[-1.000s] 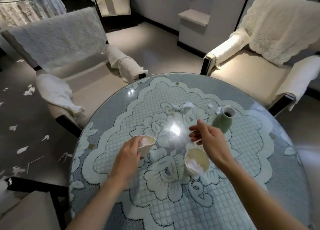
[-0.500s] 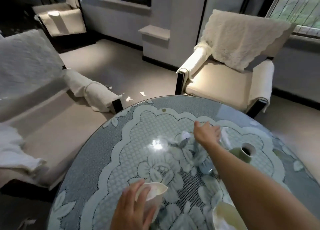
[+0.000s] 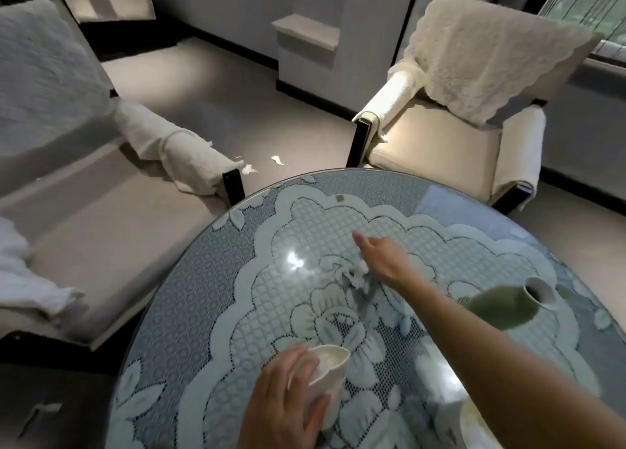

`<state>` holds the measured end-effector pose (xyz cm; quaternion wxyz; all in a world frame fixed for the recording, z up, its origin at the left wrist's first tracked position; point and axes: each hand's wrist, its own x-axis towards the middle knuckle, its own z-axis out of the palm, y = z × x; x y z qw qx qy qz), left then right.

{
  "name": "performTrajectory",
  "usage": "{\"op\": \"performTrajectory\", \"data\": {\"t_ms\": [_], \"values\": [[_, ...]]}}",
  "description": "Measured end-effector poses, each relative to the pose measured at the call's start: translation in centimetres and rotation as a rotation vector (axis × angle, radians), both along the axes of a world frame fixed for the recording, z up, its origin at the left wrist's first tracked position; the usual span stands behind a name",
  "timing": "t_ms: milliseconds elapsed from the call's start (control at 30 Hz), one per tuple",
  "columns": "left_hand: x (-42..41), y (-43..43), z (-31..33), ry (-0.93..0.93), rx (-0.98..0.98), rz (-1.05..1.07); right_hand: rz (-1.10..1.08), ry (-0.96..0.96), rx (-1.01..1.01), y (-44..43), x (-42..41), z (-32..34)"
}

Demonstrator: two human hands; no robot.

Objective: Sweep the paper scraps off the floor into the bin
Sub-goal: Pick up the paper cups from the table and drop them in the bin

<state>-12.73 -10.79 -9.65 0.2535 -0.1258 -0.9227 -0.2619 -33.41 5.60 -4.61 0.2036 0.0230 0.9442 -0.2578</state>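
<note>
Left hand (image 3: 288, 404) grips white cup (image 3: 330, 367). Right hand (image 3: 384, 262) touches crumpled paper scrap (image 3: 359, 275) on table (image 3: 203, 296) (cannot tell whether gripped).

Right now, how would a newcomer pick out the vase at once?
Start at the round table, then go to its right side, beyond the right forearm. The vase stands there: the only green thing, dark-mouthed with a white rim, unlike the held white cup.

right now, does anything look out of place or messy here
Yes. Torn paper scraps lie on the floor beyond the glass table, and a crumpled paper wad sits on the table at the right hand. Both look like litter.
</note>
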Motion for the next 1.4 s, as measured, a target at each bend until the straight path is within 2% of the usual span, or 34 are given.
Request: {"op": "performTrajectory", "data": {"t_ms": [67,133,233,333,467,633,733,933,1000,1067,1167,1233,1333,1400], "values": [[0.4,0.1,0.2,-0.023,0.03,-0.01,0.19,0.024,0.194,-0.4,0.9,-0.9],[0.8,0.3,0.4,-0.041,0.046,-0.02,0.208,0.068,0.231,-0.7,1.8,-1.3],[1.4,0.3,0.5,-0.068,0.083,-0.035,0.158,0.115,0.133,-0.8,2.8,-1.8],[1.9,0.4,1.0,-0.094,0.107,-0.048,0.116,0.079,0.043,-0.7,3.9,-0.9],[2.6,1.0,2.0,-0.136,0.171,-0.053,0.038,0.075,-0.176,0.9,6.2,3.4],[4.1,4.0,3.6,-0.144,0.203,-0.085,-0.048,0.136,-0.264,6.7,12.4,9.4],[5.3,6.1,3.5,-0.17,0.199,-0.101,-0.058,0.208,-0.225,10.6,16.6,10.5],[7.6,9.3,3.0,-0.246,0.274,-0.036,0.084,0.358,-0.204,14.0,22.6,7.0],[8.1,10.0,2.9,-0.275,0.307,0.0,0.174,0.44,-0.134,14.2,23.2,5.3],[8.6,10.4,2.8,-0.324,0.344,0.038,0.281,0.525,0.034,14.3,23.3,4.0],[9.4,10.9,2.6,-0.334,0.275,0.09,0.411,0.425,0.138,14.5,23.2,3.3],[9.9,11.2,2.6,-0.35,0.221,0.111,0.327,0.432,0.031,15.0,23.4,2.9],[10.5,11.8,2.9,-0.402,0.253,0.149,0.121,0.538,-0.098,15.7,23.4,2.7],[10.8,12.4,3.2,-0.407,0.25,0.176,0.157,0.613,-0.111,16.2,23.7,2.6]]}}
